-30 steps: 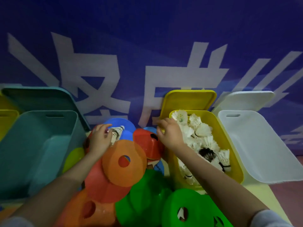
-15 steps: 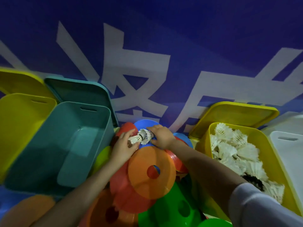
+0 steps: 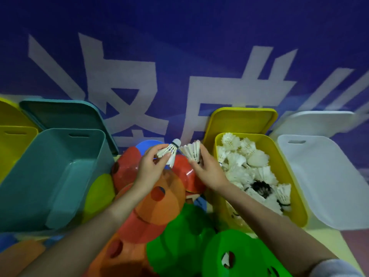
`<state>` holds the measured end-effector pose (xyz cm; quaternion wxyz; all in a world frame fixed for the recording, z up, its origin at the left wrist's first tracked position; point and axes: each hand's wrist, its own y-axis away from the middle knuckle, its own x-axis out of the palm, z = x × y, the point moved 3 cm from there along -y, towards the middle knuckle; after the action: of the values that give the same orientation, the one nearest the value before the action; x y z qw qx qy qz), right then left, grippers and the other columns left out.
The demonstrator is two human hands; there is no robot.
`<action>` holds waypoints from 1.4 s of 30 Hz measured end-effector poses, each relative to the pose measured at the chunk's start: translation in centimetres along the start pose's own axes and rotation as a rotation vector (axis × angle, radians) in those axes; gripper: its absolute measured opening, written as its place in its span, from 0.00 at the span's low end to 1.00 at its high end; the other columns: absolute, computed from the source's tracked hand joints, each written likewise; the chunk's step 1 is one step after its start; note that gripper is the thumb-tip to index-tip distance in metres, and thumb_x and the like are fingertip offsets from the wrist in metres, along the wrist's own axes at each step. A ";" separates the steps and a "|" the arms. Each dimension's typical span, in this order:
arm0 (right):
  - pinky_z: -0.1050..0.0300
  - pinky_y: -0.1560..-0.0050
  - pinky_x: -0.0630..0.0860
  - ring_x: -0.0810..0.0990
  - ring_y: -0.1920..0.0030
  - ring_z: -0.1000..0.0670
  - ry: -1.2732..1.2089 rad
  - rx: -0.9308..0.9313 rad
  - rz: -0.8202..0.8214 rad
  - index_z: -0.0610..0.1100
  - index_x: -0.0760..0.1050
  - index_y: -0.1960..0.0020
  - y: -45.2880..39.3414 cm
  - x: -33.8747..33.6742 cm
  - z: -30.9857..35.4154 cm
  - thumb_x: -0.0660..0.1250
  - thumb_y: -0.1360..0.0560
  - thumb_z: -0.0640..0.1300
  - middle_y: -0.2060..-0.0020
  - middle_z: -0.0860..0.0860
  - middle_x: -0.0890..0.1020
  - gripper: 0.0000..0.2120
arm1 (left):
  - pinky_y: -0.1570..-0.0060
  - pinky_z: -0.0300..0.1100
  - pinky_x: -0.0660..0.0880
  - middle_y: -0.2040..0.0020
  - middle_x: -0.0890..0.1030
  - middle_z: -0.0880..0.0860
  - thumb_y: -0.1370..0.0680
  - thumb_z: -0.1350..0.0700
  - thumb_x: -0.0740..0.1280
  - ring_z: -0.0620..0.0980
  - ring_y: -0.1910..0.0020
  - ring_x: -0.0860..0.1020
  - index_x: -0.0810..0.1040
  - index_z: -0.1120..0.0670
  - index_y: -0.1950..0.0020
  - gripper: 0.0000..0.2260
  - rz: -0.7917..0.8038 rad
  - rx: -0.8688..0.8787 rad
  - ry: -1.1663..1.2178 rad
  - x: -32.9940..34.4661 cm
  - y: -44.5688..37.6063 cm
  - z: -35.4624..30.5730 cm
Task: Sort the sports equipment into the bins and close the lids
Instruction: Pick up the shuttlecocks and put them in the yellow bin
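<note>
Your left hand (image 3: 148,168) is pinching one shuttlecock (image 3: 169,153) and your right hand (image 3: 207,172) is gripping another shuttlecock (image 3: 191,151), lifted clear above the cones (image 3: 159,198). You are holding both just beside the yellow bin (image 3: 299,206), likely because the other shuttlecocks are collecting there.

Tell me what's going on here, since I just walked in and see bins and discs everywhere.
A person is sorting sports gear. The left hand holds one shuttlecock and the right hand holds another shuttlecock, both lifted above a pile of flat disc cones. The yellow bin beside the right hand already holds many shuttlecocks; the teal bin and white bin look empty. All visible lids are open.
</note>
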<state>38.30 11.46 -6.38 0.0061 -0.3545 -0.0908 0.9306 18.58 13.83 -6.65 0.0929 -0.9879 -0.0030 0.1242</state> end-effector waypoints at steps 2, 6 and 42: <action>0.50 0.55 0.75 0.80 0.56 0.51 -0.009 0.057 -0.104 0.50 0.62 0.28 2.1 -4.4 -1.7 0.64 0.22 0.50 0.52 0.52 0.81 0.25 | 0.49 0.33 0.73 0.47 0.80 0.47 0.23 0.59 0.69 0.41 0.48 0.78 0.78 0.47 0.44 0.10 0.043 0.030 0.038 3.7 1.0 -2.1; 0.49 0.61 0.74 0.76 0.63 0.53 0.045 0.253 -0.294 0.50 0.65 0.29 5.7 -12.9 -7.1 0.65 0.24 0.54 0.62 0.51 0.77 0.25 | 0.50 0.29 0.71 0.45 0.78 0.48 0.23 0.58 0.68 0.38 0.48 0.76 0.77 0.49 0.42 0.10 0.136 0.107 0.061 11.3 2.8 -5.5; 0.51 0.51 0.74 0.79 0.50 0.44 0.597 0.129 0.187 0.47 0.78 0.45 0.4 -14.4 -15.5 0.61 0.24 0.61 0.54 0.48 0.83 0.20 | 0.38 0.35 0.64 0.42 0.75 0.42 0.19 0.58 0.60 0.40 0.38 0.69 0.78 0.48 0.40 0.12 0.229 0.189 -0.393 21.8 3.6 -5.3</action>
<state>59.32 12.57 -8.35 -0.0304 -0.6177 0.0073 0.7858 40.92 9.93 -7.57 0.1681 -0.9256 0.1024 0.3233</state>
